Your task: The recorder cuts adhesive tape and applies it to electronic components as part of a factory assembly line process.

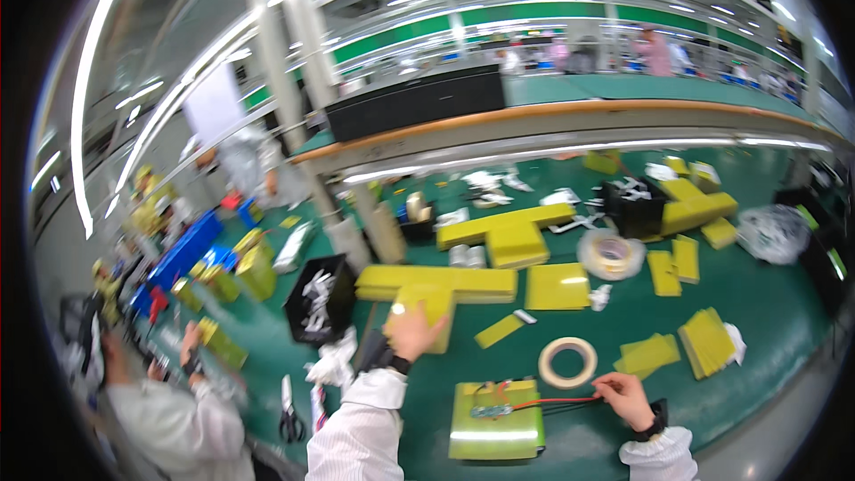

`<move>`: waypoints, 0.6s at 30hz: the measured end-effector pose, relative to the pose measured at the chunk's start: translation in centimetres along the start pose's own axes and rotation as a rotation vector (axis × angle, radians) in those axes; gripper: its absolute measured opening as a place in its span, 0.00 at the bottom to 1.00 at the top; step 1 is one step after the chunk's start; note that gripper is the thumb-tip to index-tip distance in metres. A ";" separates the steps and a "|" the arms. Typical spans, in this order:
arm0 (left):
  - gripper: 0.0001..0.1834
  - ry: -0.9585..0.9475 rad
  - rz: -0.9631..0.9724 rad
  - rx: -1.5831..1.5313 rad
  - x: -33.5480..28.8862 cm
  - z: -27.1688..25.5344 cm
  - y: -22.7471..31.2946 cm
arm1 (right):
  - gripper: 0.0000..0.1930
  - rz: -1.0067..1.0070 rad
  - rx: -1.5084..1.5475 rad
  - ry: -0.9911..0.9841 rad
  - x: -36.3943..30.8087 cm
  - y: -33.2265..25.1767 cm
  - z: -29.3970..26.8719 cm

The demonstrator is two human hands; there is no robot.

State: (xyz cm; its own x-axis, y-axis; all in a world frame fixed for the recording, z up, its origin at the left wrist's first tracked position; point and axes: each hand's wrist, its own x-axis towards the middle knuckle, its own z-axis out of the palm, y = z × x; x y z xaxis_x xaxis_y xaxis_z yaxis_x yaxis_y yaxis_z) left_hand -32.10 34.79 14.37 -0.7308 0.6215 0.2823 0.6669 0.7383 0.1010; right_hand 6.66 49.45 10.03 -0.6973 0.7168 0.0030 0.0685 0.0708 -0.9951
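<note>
A flat yellow block (pixel 494 432), which looks like a battery pack, lies near the front of the bench with a small green circuit board (pixel 492 411) on top. Red and black wires (pixel 557 401) run right from the board. My right hand (pixel 628 399) pinches the ends of these wires between thumb and fingers. My left hand (pixel 413 335) reaches forward, fingers spread over a stack of yellow sheets (pixel 432 301); motion blurs it slightly. A roll of masking tape (pixel 568 362) lies flat between the pack and the loose yellow sheets.
Long yellow strips (pixel 485 283) lie behind my left hand. A black bin (pixel 321 298) of white pieces and scissors (pixel 289 414) are at left. Clear tape (pixel 612 252), fanned yellow sheets (pixel 706 343) and a plastic bag (pixel 773 233) are at right. A co-worker (pixel 178 410) works at far left.
</note>
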 end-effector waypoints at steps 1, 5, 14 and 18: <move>0.36 0.027 0.060 -0.002 -1.8 -1.4 0.3 | 0.06 -0.014 -0.009 -0.012 -0.1 -0.1 0.1; 0.25 -0.034 0.351 -0.461 -11.6 -9.8 1.3 | 0.05 -0.049 -0.059 0.006 -0.5 -0.6 -0.2; 0.15 -0.679 0.314 -0.970 -34.3 -14.3 -4.6 | 0.05 -0.586 -0.444 -0.007 -3.0 -4.3 3.2; 0.18 -0.816 -0.073 -0.975 -39.5 -5.8 -3.8 | 0.00 -0.697 -0.455 -0.560 -8.9 -7.3 5.8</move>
State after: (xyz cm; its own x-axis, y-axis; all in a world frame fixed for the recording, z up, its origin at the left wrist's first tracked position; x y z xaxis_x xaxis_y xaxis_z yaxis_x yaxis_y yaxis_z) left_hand -4.92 5.88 8.37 -0.4158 0.8241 -0.3846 0.1986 0.4950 0.8459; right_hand 8.23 38.51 16.70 -0.9132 -0.0071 0.4075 -0.2981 0.6932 -0.6562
